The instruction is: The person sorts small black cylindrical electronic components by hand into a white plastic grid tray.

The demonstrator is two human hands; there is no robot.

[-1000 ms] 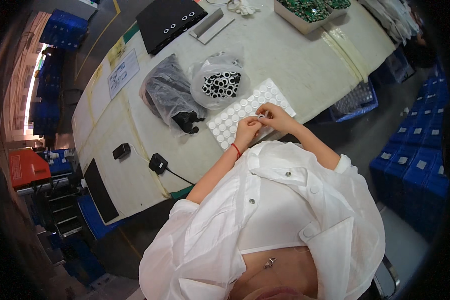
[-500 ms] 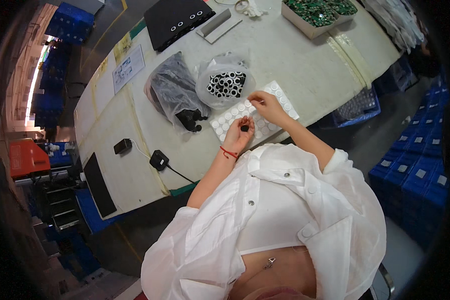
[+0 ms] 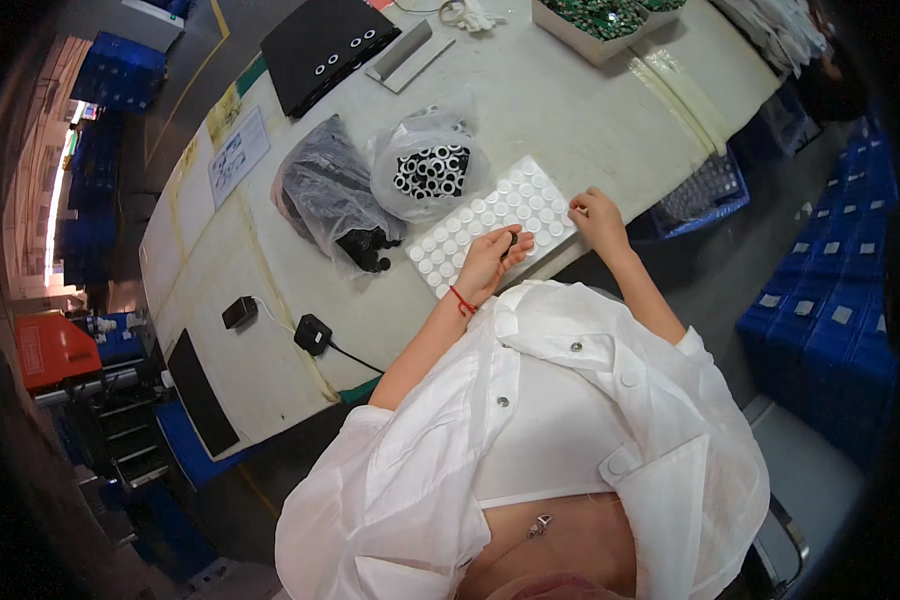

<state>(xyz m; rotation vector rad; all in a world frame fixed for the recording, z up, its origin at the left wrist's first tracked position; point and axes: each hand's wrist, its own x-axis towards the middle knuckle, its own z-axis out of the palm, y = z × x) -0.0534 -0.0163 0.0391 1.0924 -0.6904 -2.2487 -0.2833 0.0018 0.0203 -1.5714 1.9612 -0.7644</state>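
Note:
A white tray (image 3: pixel 535 195) with rows of round white pieces lies on the pale table (image 3: pixel 570 110) in front of me. My left hand (image 3: pixel 485 265), with a red cord at the wrist, is over the tray's near edge. It pinches a small black part (image 3: pixel 506 240) between its fingertips. My right hand (image 3: pixel 598 215) rests with curled fingers at the tray's right corner; I cannot see whether it holds anything. Just beyond the tray are a clear bag of black-and-white rings (image 3: pixel 430 170) and a darker bag of black parts (image 3: pixel 330 200).
Farther back lie a black panel with holes (image 3: pixel 325 45), a grey bar (image 3: pixel 400 55) and a box of green circuit boards (image 3: pixel 600 15). A black adapter (image 3: pixel 313 333) and a small black box (image 3: pixel 238 312) sit at the left. Blue crates (image 3: pixel 830 300) stand on the right.
My hands were together at the tray's right corner. The left hand has moved left along the tray's near edge with the small black part. The right hand stayed at the corner.

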